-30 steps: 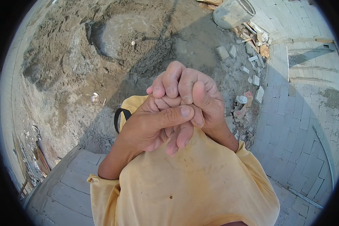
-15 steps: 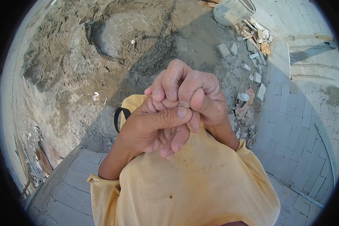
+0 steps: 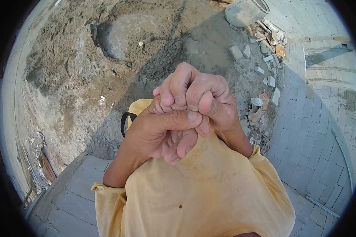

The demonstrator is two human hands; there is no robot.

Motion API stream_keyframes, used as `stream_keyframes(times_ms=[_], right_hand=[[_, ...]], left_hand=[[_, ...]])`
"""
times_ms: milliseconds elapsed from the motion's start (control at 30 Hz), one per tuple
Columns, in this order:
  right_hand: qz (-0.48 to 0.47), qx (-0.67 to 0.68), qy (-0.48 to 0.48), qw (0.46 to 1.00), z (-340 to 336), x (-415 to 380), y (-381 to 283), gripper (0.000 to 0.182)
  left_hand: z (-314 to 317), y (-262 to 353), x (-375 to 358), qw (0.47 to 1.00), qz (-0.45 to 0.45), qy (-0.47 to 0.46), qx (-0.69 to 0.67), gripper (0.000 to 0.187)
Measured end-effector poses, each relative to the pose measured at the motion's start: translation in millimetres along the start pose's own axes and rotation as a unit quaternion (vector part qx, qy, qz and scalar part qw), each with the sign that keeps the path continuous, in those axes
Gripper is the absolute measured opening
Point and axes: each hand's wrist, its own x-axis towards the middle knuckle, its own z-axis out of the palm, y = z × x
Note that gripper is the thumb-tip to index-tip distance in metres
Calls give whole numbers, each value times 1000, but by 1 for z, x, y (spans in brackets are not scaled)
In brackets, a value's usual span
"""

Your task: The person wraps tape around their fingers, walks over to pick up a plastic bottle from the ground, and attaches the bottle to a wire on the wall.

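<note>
Left hand (image 3: 156, 132) and right hand (image 3: 216, 94) clasped together, touching, before yellow shirt (image 3: 201, 189). Right fingers curled narrow over left hand; whether left fingers grip anything, cannot tell. Good handling: light, even pressure, loose wrists. Muddy ground (image 3: 158, 63) beyond.

"What's lying along the ground's (image 3: 79, 126) right edge?"
"Rubble (image 3: 271, 81) — and a drum (image 3: 244, 15) is standing beyond it."
"And left?"
"A mud heap (image 3: 67, 51) is spreading, a puddle (image 3: 128, 31) sitting in it — nearer, the left hand (image 3: 156, 128) and right hand (image 3: 215, 100) are touching before the shirt (image 3: 194, 189)."
</note>
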Motion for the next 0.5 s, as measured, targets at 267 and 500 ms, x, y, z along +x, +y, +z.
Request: stream_keyframes(times_ms=[267, 500], right_hand=[[32, 89, 28, 995, 6, -1, -3, 38], [45, 95, 97, 990, 11, -6, -9, 36]], left_hand=[[6, -12, 5, 999, 30, -12, -8, 25], [-4, -23, 3, 945, 172, 39, 275, 22]])
